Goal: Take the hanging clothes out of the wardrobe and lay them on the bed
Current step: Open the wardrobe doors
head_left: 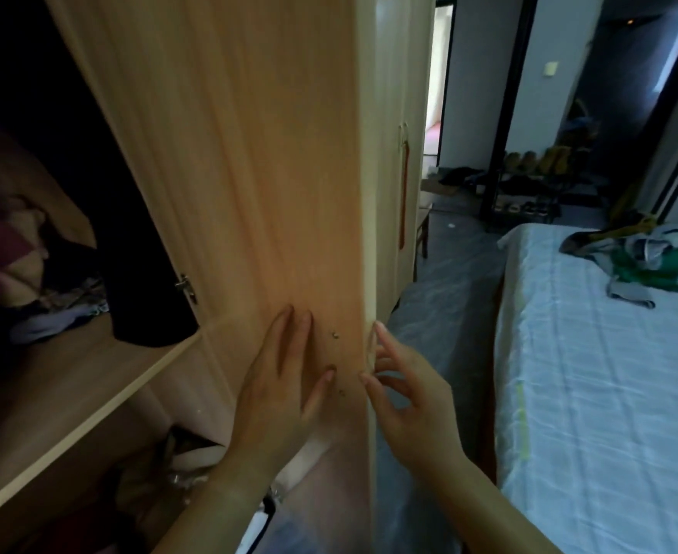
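Looks like partway through, I'd say. There's already a pile of clothes (pixel 645 253) on the bed (pixel 569 373) over at 3 o'clock, green and grey stuff mostly. The wardrobe door (pixel 257 173) stands open dead centre. Left hand (pixel 285 389) is flat against its inner face, fingers spread, holding nothing. Right hand (pixel 405 397) is at the door's outer edge, fingers loosely curled, tips touching it, empty too. At 9 o'clock a dark garment (pixel 141 241) hangs inside the wardrobe (pixel 69 377), so that one's left. The interior is super dark; can't tell how many more hang there, and the rail's out of view.
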### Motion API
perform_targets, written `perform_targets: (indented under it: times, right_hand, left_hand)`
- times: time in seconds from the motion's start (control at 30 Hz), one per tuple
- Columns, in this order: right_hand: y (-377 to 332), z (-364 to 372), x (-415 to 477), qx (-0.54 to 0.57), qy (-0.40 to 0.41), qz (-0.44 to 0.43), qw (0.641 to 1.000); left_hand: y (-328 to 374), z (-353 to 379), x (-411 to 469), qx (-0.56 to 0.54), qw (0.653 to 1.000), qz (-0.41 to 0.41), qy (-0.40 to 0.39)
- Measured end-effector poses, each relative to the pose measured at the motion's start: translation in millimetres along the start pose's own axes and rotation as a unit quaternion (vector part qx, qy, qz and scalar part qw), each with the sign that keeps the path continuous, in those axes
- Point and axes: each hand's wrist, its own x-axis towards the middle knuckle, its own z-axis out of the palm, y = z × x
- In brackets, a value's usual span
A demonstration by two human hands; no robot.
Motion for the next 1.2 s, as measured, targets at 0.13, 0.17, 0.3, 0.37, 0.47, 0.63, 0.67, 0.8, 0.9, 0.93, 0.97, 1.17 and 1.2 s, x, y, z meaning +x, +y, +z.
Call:
perform_targets:
  times: [0.13,0.17,0.3,0.37,0.47,0.63,0.67,0.8,0.9,0.93,0.97,1.17,1.2]
  right_hand:
    - [32.2,-11.6,23.2,-0.069,-0.010,-0.025,0.997]
    - [39.8,-11.7,26.8,-0.069,-0.013,-0.016,0.997]
    - [59.1,-9.4,39.9,-0.082,-0.004,-0.011,0.997]
    - [64.1,-10.0,44.6,-0.087,-0.001,-0.006,0.996]
    - [61.1,-16.3,45.9,-0.088,-0.014,-0.001,0.996]
    - [40.3,-18.4,20.3,-0.100,-0.018,0.009,0.995]
    - [35.9,-16.0,9.8,-0.108,-0.011,0.026,0.994]
    - [21.0,2.1,-35.5,-0.180,-0.070,0.078,0.978]
    - [3.4,29.6,-49.6,-0.217,-0.155,0.014,0.964]
    - [-2.4,41.8,-50.9,-0.212,-0.182,-0.004,0.960]
    - [-12.0,58.7,-52.1,-0.200,-0.210,-0.019,0.957]
    - [-76.5,170.6,-52.1,-0.089,-0.347,-0.139,0.923]
    - [-89.6,190.1,-49.3,-0.075,-0.368,-0.174,0.910]
  left_hand:
    - [4.3,26.1,19.6,0.030,0.999,-0.011,0.005]
    - [4.7,32.2,21.7,0.039,0.999,-0.010,0.001]
    - [3.3,41.1,34.5,0.038,0.999,-0.011,-0.034]
    - [4.4,40.7,37.2,0.053,0.997,-0.009,-0.046]
    - [6.5,34.5,38.3,0.062,0.996,-0.002,-0.065]
    - [1.9,12.8,26.9,0.110,0.987,0.011,-0.113]
    - [-0.3,7.6,20.4,0.116,0.985,0.012,-0.126]
    - [-15.5,-21.0,-18.2,0.134,0.981,-0.031,-0.135]
    - [-36.8,-56.6,-56.8,0.180,0.972,-0.067,-0.137]
    - [-44.0,-70.4,-69.5,0.195,0.968,-0.082,-0.138]
    - [-53.2,-88.5,-85.8,0.208,0.963,-0.105,-0.136]
    - [-93.8,-194.7,-170.1,0.270,0.931,-0.234,-0.073]
    - [-98.4,-209.0,-180.7,0.283,0.923,-0.254,-0.059]
